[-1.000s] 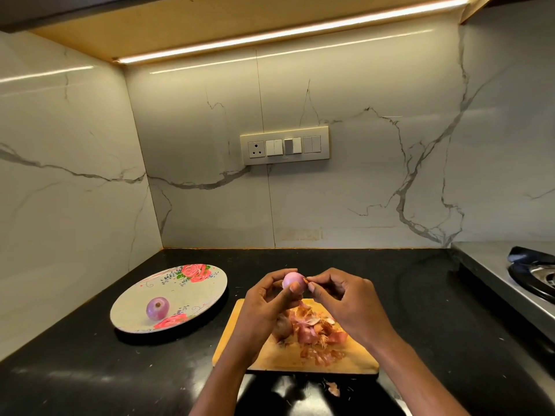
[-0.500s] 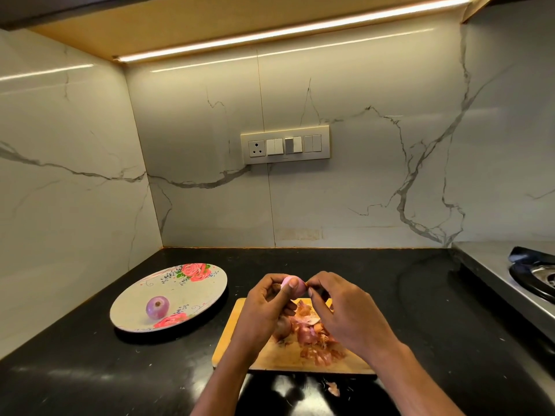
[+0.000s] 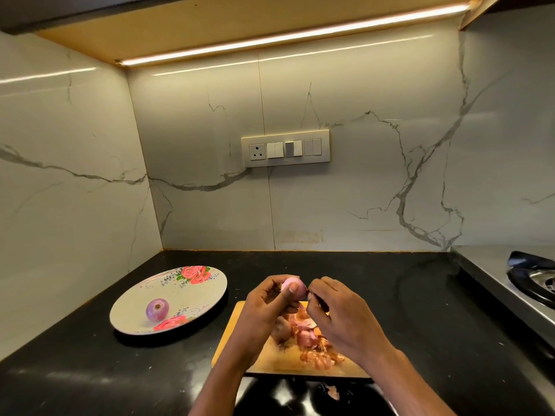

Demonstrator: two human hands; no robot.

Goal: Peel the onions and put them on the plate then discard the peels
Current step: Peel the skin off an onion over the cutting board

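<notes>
- The left hand holds a small pink onion up above the far end of the chopping board, its fingers curled round the bulb from the left and its thumb laid across the near face.
- The right hand meets it from the right, fingertips pinched together at the onion's right edge; what sits between them is too small to make out.
- Under both hands lies a wooden chopping board on the counter, with a heap of pink and orange peels spread across its middle.
- A brownish, unpeeled-looking onion rests on the board beside the heap, half hidden by the left wrist.
- One loose scrap of peel lies on the counter just in front of the board's near edge.
- To the left, well apart from the board, a floral plate carries one peeled purple onion near its front rim.
- The black counter runs back to a marble wall with a switch panel.
- A steel hob shows at the right edge.
</notes>
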